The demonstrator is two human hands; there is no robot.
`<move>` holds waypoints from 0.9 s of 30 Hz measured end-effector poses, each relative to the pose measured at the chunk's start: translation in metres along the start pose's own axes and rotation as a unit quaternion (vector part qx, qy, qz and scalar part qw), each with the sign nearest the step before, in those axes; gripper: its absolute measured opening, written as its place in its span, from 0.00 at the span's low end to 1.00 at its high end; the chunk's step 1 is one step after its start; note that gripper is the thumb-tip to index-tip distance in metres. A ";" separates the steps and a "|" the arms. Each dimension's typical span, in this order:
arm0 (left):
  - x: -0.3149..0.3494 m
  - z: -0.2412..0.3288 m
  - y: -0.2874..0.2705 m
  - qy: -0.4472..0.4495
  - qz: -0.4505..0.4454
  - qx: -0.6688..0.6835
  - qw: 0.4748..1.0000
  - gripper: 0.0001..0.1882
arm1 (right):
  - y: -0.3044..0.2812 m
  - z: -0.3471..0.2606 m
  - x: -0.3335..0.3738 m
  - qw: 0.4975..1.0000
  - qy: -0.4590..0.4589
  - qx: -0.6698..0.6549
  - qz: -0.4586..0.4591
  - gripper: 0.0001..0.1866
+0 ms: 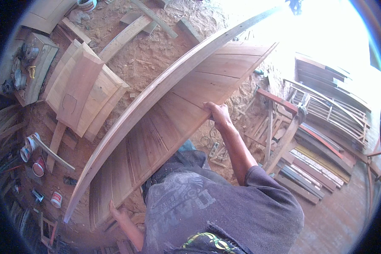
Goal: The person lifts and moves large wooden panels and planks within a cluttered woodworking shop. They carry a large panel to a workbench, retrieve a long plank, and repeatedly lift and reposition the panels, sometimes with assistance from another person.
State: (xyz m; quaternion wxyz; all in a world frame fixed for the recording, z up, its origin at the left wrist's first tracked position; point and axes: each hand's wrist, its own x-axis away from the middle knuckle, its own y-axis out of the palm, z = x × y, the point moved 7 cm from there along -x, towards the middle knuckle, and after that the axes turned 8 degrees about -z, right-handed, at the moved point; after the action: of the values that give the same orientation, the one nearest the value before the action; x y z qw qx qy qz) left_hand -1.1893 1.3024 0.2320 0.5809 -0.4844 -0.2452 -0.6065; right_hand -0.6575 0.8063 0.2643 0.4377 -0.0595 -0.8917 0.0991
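Holding the big wooden panel (178,116) with two hands

The big wooden panel is right in front of the person, slanting across, with its near edge close to the grey shirt (224,199). A long pale rail (156,89) runs along its far side. The right hand (219,115) holds the panel's near edge around the middle. The left hand (120,216) holds the same edge, down by the left end. Both hands pinch the wood, but many fingers are hidden, so I can't tell how tightly.

A pile of boards (80,89) lies left of the panel, and a stack of long strips (313,169) lies to its right.

This looks like the lifting or turning part. I can't tell if the panel rests on anything. The next move seems to need both hands working together, slowly, keeping the panel's ends off the piles.
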 end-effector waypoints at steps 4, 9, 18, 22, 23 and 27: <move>-0.010 0.000 -0.001 -0.011 -0.039 0.032 0.999 0.27 | -0.002 0.003 -0.002 1.000 -0.007 -0.006 0.006 0.17; -0.015 0.012 0.000 0.043 -0.019 -0.031 0.998 0.26 | 0.011 -0.008 0.000 1.000 0.005 0.010 -0.009 0.17; -0.018 0.017 0.005 -0.026 0.018 0.020 0.999 0.24 | 0.017 -0.010 -0.009 1.000 -0.017 0.021 -0.016 0.19; -0.021 0.018 0.004 -0.031 0.027 0.040 0.998 0.24 | 0.013 0.003 -0.020 0.999 -0.009 0.028 -0.025 0.19; -0.017 0.019 0.007 -0.037 0.022 0.034 0.999 0.24 | 0.015 0.001 -0.018 0.999 -0.009 0.028 -0.022 0.19; -0.018 0.023 0.003 -0.029 0.007 0.022 0.999 0.25 | 0.022 -0.004 -0.011 1.000 -0.006 0.027 0.001 0.17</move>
State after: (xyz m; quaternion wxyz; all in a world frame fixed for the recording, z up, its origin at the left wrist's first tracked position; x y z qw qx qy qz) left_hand -1.1824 1.3295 0.2250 0.5882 -0.4905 -0.2714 -0.5829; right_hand -0.6471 0.8257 0.2529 0.4339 -0.0481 -0.8911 0.1240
